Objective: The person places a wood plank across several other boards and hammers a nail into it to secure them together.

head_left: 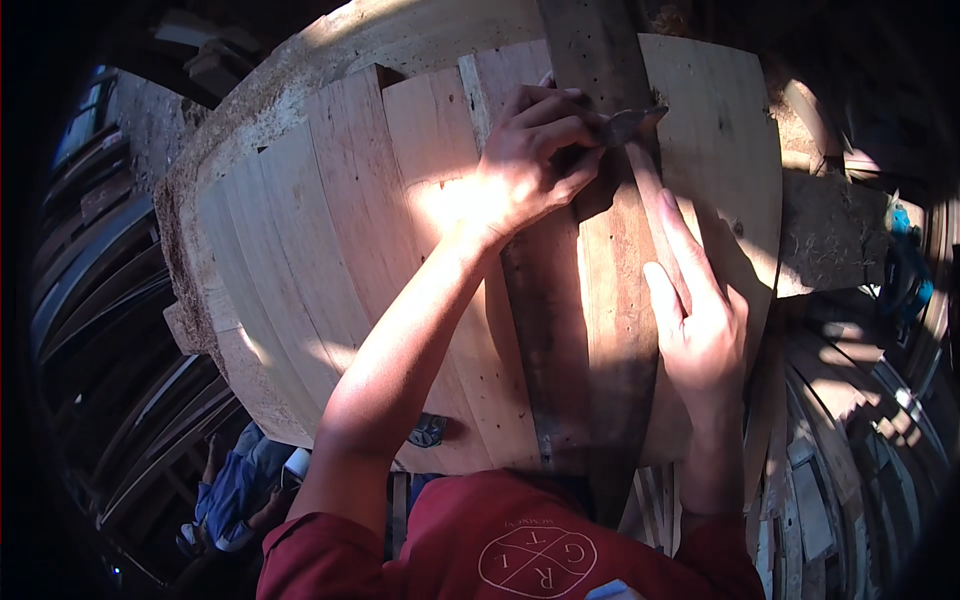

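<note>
My right hand [705,335] is closed around the wooden handle of a hammer [665,215], thumb and forefinger lying along it. The hammer's metal head is up beside my left hand [540,150], over a dark plank [595,60]. My left fingers are curled together in a pinch above that plank; whatever is between the fingertips is hidden. Under both hands lies a panel of pale wooden boards [350,200] set side by side, with the dark plank running lengthwise across it. Bright sunlight falls on my left wrist.
A small dark crumpled-looking item [428,430] rests near the panel's close edge. Stacked timber strips [110,330] fill the left side, and more scrap wood [830,440] lies to the right. A blue tool [905,255] is at the far right. Another person in blue [240,495] is at lower left.
</note>
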`<state>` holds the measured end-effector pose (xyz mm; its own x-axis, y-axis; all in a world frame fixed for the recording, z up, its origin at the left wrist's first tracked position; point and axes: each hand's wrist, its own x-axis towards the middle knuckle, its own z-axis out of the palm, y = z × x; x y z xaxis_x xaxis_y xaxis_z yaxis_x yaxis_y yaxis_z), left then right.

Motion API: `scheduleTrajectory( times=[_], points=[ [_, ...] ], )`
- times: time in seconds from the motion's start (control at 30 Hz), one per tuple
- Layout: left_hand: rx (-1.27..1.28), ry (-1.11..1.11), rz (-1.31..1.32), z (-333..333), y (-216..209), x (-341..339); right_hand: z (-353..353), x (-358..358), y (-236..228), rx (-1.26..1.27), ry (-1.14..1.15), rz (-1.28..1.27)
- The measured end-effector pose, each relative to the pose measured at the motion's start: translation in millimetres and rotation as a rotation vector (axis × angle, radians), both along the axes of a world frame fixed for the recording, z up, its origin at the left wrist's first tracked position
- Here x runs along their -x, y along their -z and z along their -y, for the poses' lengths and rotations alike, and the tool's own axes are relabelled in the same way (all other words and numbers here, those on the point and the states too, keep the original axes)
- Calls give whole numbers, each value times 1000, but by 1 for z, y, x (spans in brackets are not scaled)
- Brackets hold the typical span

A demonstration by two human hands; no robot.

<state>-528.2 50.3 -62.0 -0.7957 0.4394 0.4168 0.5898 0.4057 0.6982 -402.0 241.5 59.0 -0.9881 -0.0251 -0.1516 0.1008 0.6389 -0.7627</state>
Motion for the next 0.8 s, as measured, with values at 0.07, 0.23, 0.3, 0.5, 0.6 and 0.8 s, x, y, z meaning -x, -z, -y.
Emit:
scheduleTrajectory(
  times=[0.07,0.23,0.3,0.5,0.6,0.8],
  points=[
    [-6,6,0,0,0,0,-2,1,-9,-105,-36,-28],
    [-14,-6,37,0,3,1,-5,-7,15,-85,-29,-171],
    [-13,11,15,0,4,1,-6,-4,18,-51,3,-39],
    [-16,-11,36,0,4,-1,-3,-16,31,-145,21,-285],
    [-8,2,13,1,6,-1,-5,-17,32,-180,12,-139],
    [-24,-50,45,-3,-1,-1,0,-18,38,-152,2,-435]
  ],
)
